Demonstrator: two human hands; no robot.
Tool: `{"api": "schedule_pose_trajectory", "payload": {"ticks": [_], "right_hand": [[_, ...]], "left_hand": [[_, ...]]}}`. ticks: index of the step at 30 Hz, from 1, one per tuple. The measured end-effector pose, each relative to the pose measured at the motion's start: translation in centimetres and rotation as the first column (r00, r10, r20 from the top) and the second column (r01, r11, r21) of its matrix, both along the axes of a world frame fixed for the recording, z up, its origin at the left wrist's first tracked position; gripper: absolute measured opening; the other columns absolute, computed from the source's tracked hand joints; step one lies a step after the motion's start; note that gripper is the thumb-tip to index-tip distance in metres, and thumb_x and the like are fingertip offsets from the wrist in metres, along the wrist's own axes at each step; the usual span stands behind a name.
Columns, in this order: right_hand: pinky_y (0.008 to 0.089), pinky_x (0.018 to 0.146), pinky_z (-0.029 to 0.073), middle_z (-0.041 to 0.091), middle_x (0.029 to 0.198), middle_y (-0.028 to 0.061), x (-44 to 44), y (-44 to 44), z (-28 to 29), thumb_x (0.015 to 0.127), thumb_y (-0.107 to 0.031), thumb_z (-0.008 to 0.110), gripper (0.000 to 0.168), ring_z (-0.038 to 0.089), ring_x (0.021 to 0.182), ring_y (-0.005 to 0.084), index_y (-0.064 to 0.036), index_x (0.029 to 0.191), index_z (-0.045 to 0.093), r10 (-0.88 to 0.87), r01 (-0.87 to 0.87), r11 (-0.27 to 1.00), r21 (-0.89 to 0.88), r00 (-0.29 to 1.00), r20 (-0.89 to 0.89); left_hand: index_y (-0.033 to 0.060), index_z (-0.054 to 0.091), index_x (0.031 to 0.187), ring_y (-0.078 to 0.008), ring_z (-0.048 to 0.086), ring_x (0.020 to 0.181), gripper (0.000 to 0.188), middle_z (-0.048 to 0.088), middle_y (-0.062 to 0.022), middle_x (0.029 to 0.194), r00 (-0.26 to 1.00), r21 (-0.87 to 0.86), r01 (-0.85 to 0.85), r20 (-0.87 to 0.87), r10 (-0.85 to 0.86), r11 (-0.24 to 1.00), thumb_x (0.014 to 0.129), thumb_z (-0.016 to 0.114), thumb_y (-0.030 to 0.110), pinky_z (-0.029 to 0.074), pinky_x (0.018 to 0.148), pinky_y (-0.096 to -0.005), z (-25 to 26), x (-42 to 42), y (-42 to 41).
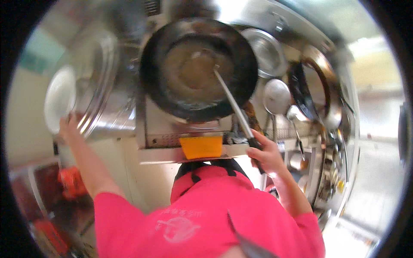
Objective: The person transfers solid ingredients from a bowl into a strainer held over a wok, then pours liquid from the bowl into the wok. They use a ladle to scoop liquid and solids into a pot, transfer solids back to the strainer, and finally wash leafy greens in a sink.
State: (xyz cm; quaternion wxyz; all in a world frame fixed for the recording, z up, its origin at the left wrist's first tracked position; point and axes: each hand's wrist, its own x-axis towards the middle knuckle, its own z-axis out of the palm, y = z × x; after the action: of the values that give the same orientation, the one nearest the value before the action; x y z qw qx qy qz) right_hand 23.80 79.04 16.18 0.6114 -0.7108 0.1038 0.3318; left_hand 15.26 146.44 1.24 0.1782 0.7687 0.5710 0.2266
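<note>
A large black wok (200,113) with brownish liquid in it stands on the stove in front of me. My right hand (266,151) is closed round the black handle of a long metal ladle or spatula (234,103), whose far end dips into the liquid; its head is hidden there. At the left, my left hand (69,124) touches the lower rim of a white bowl or plate (59,98), beside a large round metal basin (103,77). Blur hides whether the fingers grip the dish.
Right of the wok lie a metal bowl (264,53), a round strainer or ladle (277,96), a smaller ladle (298,137) and a dark wok or ring (309,90). An orange-yellow cloth or pad (201,147) hangs at the stove's front edge. Shelves with metal ware stand at the right.
</note>
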Motion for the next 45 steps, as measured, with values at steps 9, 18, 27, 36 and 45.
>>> {"api": "schedule_pose_trajectory", "payload": {"ticks": [9, 18, 27, 36, 45], "right_hand": [[0.0473, 0.073, 0.051, 0.056, 0.106, 0.0203, -2.6, 3.8, -7.5, 0.085, -0.031, 0.057, 0.063, 0.061, 0.085, 0.0385, -0.009, 0.140, 0.036, 0.573, -0.260, 0.717, -0.647, 0.748, 0.334], [0.0401, 0.095, 0.044, 0.054, 0.119, 0.0187, -7.3, -6.4, -9.2, 0.092, -0.041, 0.055, 0.056, 0.054, 0.108, 0.0330, 0.000, 0.130, 0.048, 0.158, 0.120, 0.904, -0.411, 0.798, 0.581], [0.0340, 0.078, 0.052, 0.064, 0.093, 0.0111, -19.2, -38.2, -14.0, 0.089, -0.046, 0.062, 0.049, 0.062, 0.086, 0.0199, -0.003, 0.110, 0.058, -0.963, 0.963, 0.219, 0.160, 0.239, -0.123], [0.0303, 0.059, 0.051, 0.056, 0.097, 0.0176, -34.4, -70.2, -17.7, 0.077, -0.052, 0.073, 0.069, 0.058, 0.069, 0.0228, -0.007, 0.123, 0.046, -0.737, 0.620, -0.654, 0.434, -0.651, -0.181], [0.0455, 0.079, 0.053, 0.057, 0.099, 0.0181, -35.7, -78.1, -18.9, 0.080, -0.009, 0.050, 0.024, 0.057, 0.087, 0.0316, 0.000, 0.102, 0.052, -0.742, 0.394, -0.611, 0.687, -0.587, -0.323]], "left_hand": [[0.0042, 0.054, 0.120, -0.0289, 0.057, 0.105, 0.040, 0.061, -0.0146, 0.114, 0.610, 0.522, 0.535, 0.306, -0.731, 0.664, 0.089, 0.061, 0.028, 0.045, 0.095, -0.0393, 2.3, 5.5, -24.5], [0.0050, 0.057, 0.110, -0.0297, 0.058, 0.102, 0.031, 0.063, -0.0133, 0.108, 0.103, 0.481, 0.840, 0.313, -0.944, 0.251, 0.089, 0.061, 0.028, 0.045, 0.093, -0.0416, 4.1, 7.0, -45.5], [0.0059, 0.061, 0.099, -0.0306, 0.058, 0.098, 0.023, 0.064, -0.0120, 0.102, 0.018, 0.673, 0.738, 0.034, -0.999, 0.036, 0.089, 0.061, 0.027, 0.045, 0.090, -0.0439, 8.3, 7.1, -60.1], [0.0067, 0.064, 0.089, -0.0315, 0.059, 0.095, 0.020, 0.065, -0.0107, 0.096, 0.266, 0.887, 0.430, -0.301, -0.916, -0.167, 0.089, 0.061, 0.026, 0.045, 0.088, -0.0463, 16.9, 5.3, -73.2], [-0.0016, 0.063, 0.106, -0.0285, 0.061, 0.099, 0.024, 0.061, -0.0163, 0.114, 0.041, 0.812, 0.539, -0.293, -0.955, -0.226, 0.093, 0.054, 0.017, 0.050, 0.090, -0.0386, 15.2, 10.5, -74.8]]}}
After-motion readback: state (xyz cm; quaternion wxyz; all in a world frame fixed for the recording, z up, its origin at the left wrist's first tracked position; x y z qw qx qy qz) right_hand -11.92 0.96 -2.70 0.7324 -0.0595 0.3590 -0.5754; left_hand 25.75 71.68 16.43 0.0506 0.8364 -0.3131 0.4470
